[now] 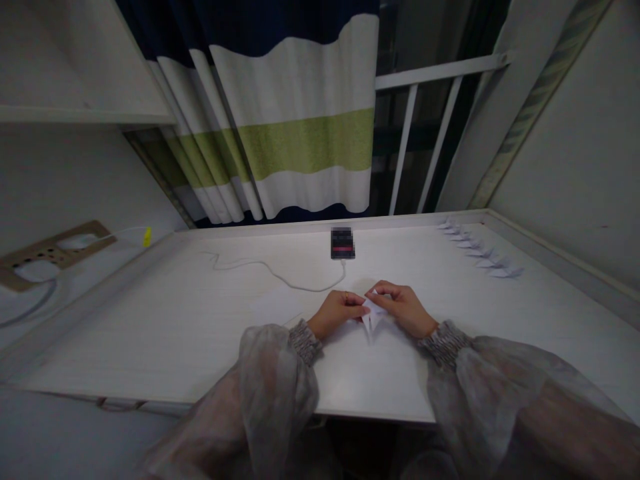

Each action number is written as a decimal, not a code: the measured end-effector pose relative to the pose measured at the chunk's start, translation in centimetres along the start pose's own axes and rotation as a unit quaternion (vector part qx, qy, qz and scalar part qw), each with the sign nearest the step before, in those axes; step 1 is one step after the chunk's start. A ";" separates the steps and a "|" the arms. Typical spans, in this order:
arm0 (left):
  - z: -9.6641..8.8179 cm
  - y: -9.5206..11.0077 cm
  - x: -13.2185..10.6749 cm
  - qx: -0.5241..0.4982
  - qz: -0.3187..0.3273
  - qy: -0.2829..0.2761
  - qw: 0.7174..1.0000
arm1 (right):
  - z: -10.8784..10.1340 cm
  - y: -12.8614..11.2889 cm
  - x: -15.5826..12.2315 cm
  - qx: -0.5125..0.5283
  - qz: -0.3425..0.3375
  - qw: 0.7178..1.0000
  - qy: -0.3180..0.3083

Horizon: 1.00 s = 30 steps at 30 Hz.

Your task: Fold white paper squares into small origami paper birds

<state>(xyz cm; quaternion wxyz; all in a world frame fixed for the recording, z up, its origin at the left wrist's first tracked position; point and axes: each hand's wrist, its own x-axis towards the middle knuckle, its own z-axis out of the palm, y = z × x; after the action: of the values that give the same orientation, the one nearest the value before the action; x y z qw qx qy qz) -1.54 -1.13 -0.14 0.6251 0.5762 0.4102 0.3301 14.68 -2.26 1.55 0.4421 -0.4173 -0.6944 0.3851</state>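
Note:
Between my two hands is a small piece of folded white paper, with pointed flaps hanging down toward me. My left hand pinches its left side between thumb and fingers; a ring shows on one finger. My right hand grips the upper right of the same paper, fingers bent over it. The paper is held just above the white desk, and its folds are partly hidden by my fingers. Some flat white paper appears to lie on the desk left of my left hand, faint against the surface.
A row of several folded white paper pieces stands at the back right. Beyond my hands lies a phone-like dark device with a white cable running left. A power socket strip is at the left wall. A curtain hangs behind the desk.

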 end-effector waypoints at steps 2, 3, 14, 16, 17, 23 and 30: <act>0.0 -0.1 0.0 -0.004 -0.002 -0.003 1.000 | 0.0 -0.1 0.0 0.007 0.005 1.000 -0.003; 0.0 -0.1 0.0 -0.008 -0.003 -0.004 1.000 | 0.0 -0.1 0.0 0.010 0.010 1.000 -0.005; 0.2 0.0 0.0 -0.015 -0.009 0.005 1.000 | 0.1 0.5 0.0 0.003 0.036 0.999 0.012; 0.2 0.1 0.0 -0.022 -0.014 0.000 1.000 | 0.1 0.8 0.0 0.005 0.036 0.999 0.008; 0.2 0.1 0.0 -0.026 -0.016 -0.005 1.000 | 0.1 0.9 0.0 0.006 0.036 0.999 0.006; 0.1 0.1 0.1 -0.042 -0.024 -0.024 0.999 | 0.3 0.9 -0.1 0.021 0.041 0.999 0.009; 0.0 -0.1 0.1 -0.020 -0.016 -0.023 0.999 | 0.1 0.4 0.0 0.030 0.059 0.994 0.085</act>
<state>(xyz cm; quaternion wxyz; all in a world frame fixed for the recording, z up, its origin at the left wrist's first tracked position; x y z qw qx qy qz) -1.50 -1.10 -0.20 0.6505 0.5647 0.3983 0.3150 14.70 -2.08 1.16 0.4884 -0.4753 -0.6169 0.3937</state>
